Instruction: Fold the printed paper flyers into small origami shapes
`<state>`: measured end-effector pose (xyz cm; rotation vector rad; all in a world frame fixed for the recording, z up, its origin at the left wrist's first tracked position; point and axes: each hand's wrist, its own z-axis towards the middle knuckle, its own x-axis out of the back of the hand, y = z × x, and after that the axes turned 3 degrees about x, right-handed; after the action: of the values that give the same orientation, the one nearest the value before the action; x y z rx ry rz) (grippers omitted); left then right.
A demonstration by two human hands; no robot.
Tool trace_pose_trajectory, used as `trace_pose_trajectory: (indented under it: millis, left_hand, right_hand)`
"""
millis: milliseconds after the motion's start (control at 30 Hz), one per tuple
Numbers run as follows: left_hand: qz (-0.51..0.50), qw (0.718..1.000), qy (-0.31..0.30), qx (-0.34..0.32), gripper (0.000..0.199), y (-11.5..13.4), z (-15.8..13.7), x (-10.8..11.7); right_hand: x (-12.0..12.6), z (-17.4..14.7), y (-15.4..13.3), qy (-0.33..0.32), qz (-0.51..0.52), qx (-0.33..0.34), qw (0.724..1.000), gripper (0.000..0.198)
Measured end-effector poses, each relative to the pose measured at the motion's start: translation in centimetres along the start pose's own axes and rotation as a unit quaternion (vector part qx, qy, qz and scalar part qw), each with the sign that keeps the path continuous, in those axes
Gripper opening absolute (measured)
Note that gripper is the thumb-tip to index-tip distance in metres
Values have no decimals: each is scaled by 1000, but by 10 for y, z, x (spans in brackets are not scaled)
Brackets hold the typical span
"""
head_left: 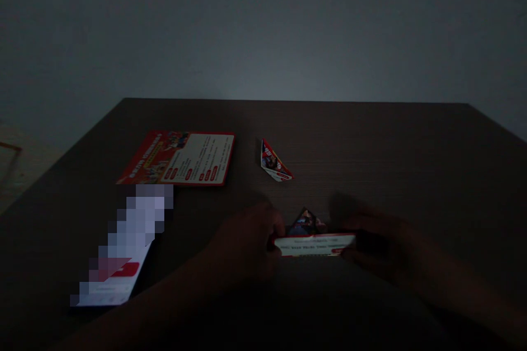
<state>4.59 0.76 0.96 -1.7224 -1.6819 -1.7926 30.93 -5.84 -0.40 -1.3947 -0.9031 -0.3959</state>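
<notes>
Between my two hands is a folded paper (pixel 315 245), a printed sheet with a long white band edged in red and a dark, picture-covered peak rising behind it. My left hand (pixel 255 236) pinches its left end between thumb and fingers. At the right end, the thumb and fingers of my right hand (pixel 382 241) close on the paper. Farther back on the table lies a smaller folded paper piece (pixel 275 162), red, dark and white with pointed ends. Dim light hides much of both hands' detail.
A stack of red and white printed leaflets (pixel 197 159) lies at the back left of the dark wooden table (pixel 370 148). In front of it is a phone (pixel 135 252) with a lit, partly blurred screen, near my left forearm. A plain wall (pixel 288 27) stands behind the table.
</notes>
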Motion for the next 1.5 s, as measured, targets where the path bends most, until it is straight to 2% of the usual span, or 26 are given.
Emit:
trace_pose_trajectory:
  millis: [133, 300, 533, 833, 1133, 1233, 1367, 1500]
  left_hand:
    - [-16, 1000, 1, -14, 15, 6, -1, -4]
    - [-5, 998, 52, -36, 11, 13, -4, -15]
    - [-18, 991, 100, -91, 12, 12, -7, -33]
    - [-27, 990, 104, -95, 14, 12, -5, -33]
    - [-29, 985, 129, -108, 9, 11, -3, -35]
    - [-37, 984, 137, -108, 10, 9, -2, -35]
    - [-58, 980, 149, -117, 11, 6, -2, -38]
    - [-70, 975, 163, -132, 13, 4, -3, -39]
  right_hand:
    - [-5, 1, -5, 16, -18, 12, 1000, 23]
    - [-10, 5, -7, 30, -15, 31, 999, 19]
    - [-17, 6, -5, 50, 51, 10, 997, 34]
    - [-20, 6, -7, 102, -1, 6, 995, 36]
    - [-25, 7, -8, 128, 20, -23, 991, 36]
    - [-23, 8, -9, 119, 28, -19, 992, 36]
    - [-22, 8, -10, 110, 34, 3, 993, 26]
    - [-24, 6, -8, 153, -1, 59, 986, 20]
